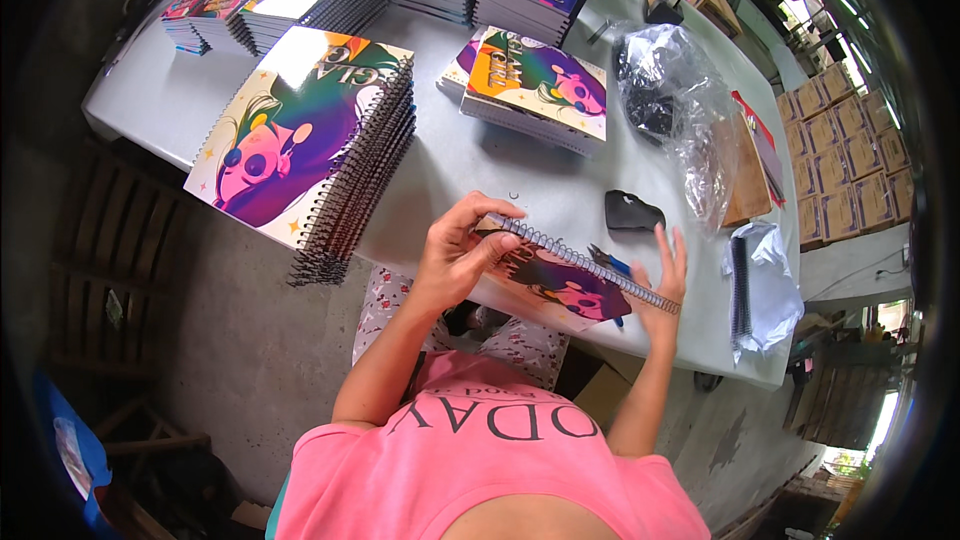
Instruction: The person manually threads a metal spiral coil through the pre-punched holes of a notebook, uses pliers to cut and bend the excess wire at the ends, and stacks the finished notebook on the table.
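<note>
A spiral notebook [570,288] with a colourful illustrated cover stands tilted at the table's near edge, its metal coil facing up. My left hand [465,252] pinches the left end of its bound edge between thumb and fingers. Around the coil's right end is my right hand [660,282], its fingers stretched out and apart, the coil's tip against the palm side. Just behind the notebook lies a tool with blue and black handles [612,262], partly hidden by it. A small black lump-shaped item [632,211] sits beyond my right fingers.
A tall stack of spiral notebooks [290,140] stands at the left table edge. A shorter stack [535,90] is ahead, with several more piles behind. Clear plastic wrap [695,120], a brown board [748,175] and crumpled white paper [768,285] lie to the right.
</note>
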Demonstrator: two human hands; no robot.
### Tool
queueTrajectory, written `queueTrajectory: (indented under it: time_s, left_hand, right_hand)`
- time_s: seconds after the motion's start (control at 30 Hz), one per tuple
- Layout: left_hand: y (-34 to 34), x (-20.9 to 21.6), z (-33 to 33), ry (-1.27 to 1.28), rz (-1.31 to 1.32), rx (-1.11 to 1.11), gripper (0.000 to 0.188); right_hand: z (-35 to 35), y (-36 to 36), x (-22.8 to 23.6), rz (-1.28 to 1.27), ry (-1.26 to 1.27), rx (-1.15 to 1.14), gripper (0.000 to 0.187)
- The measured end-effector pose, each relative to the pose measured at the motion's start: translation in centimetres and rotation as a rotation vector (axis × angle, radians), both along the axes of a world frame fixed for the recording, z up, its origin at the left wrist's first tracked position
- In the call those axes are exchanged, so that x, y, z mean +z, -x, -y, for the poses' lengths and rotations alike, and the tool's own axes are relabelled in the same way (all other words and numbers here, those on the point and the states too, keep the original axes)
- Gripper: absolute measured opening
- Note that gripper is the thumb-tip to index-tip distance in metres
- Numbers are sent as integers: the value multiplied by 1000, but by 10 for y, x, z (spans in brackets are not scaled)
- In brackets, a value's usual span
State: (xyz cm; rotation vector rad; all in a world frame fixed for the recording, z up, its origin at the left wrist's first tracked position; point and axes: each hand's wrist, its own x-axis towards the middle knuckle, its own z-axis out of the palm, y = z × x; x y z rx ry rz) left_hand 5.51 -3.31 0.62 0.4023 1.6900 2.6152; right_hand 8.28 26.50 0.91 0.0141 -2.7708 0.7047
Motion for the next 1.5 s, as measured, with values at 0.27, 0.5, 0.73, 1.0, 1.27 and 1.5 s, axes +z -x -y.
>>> queueTrajectory:
  time_s: [0.27,0.5,0.73,1.0,1.27,1.5]
  left_hand:
    - [-4,24,-14,-113,80,142,34]
    - [-11,30,-13,29,-162,429,26]
    - [-17,42,-16,440,-507,680,38]
    - [-18,48,-16,529,-648,739,42]
    - [-19,43,-22,591,-730,786,40]
    - [-13,54,-26,5,-149,691,32]
  right_hand:
    - [27,-40,-34,169,-408,-36,59]
    - [-13,-22,12,-374,564,-318,47]
    - [122,-49,114,-299,61,359,38]
    - [135,-43,97,-259,55,337,37]
    - [127,-49,80,270,870,515,44]
    - [95,-40,48,19,202,382,46]
